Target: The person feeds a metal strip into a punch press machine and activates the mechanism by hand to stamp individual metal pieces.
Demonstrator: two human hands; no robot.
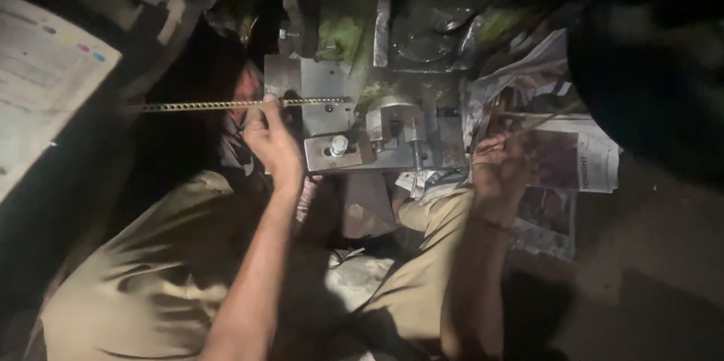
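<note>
Here, left hand (271, 138) pinches a perforated strip (226, 105), its grip closed where the strip enters the press (377, 135). Right hand (501, 168) closed around thin rods (532, 123) over newspaper (581, 157).

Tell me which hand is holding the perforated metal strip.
The left hand pinches the perforated strip at the machine's plate; the right hand rests by the newspapers.

Single head-worn view looks steeply down, close over the lap; small press (377, 127) straight ahead.
</note>
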